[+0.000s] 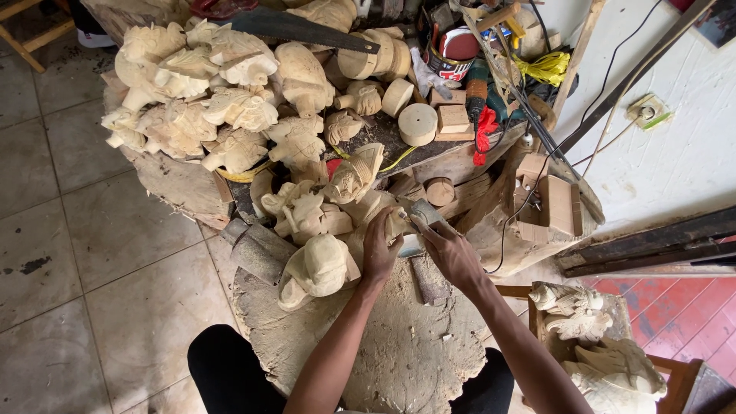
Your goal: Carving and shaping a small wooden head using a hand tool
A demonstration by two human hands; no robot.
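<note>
My left hand (379,251) presses on a pale carved wooden figure (387,222) that rests on a big dusty wooden block (383,345). My right hand (451,249) is closed around a metal tool (424,215) whose tip meets the same carving. Another rounded pale carving (318,268) lies just left of my left hand. A dark wooden mallet-like piece (429,280) lies on the block under my right wrist.
A heap of pale carved figures (207,100) fills the bench behind. Round wooden discs (418,123), a saw blade (299,29), a tin (452,54) and cables (606,84) crowd the back. More carvings (606,345) sit at right. Tiled floor (77,253) is at left.
</note>
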